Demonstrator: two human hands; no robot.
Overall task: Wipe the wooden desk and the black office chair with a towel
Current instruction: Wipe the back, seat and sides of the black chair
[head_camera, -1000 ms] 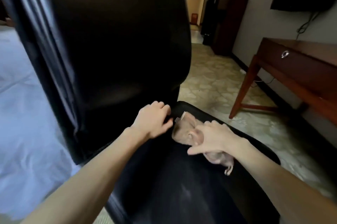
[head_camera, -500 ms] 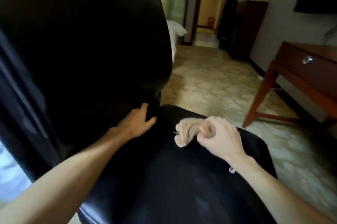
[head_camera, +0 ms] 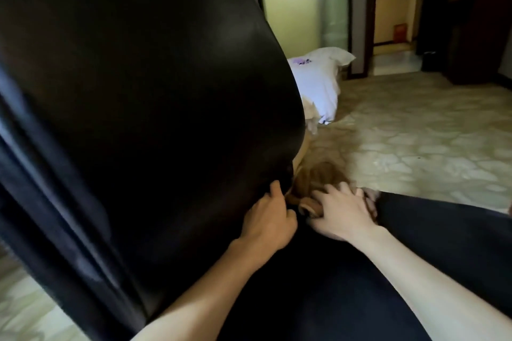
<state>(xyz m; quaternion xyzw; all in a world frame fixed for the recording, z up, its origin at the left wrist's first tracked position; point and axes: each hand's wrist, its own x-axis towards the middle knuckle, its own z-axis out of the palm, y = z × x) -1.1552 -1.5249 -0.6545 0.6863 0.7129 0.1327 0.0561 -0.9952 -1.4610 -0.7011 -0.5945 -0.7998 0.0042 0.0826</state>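
Observation:
The black office chair fills the left and bottom of the view, with its tall backrest (head_camera: 155, 107) on the left and its seat (head_camera: 346, 285) below. A bunched beige towel (head_camera: 307, 207) lies at the back edge of the seat, in the gap below the backrest. My right hand (head_camera: 343, 216) lies over the towel with spread fingers, and its thumb curls round a roll of the cloth. My left hand (head_camera: 268, 216) holds the lower edge of the backrest, thumb up and fingers curled. The wooden desk is out of view.
White bed linen (head_camera: 318, 82) hangs down to the pale patterned floor (head_camera: 415, 141) behind the chair. Farther back are a doorway (head_camera: 393, 8) and a dark cabinet (head_camera: 476, 21) at the right edge.
My right hand has pushed the towel further back and left, up to the gap under the backrest. My left hand slid down to the backrest's lower edge. The view swung left and the desk left it.

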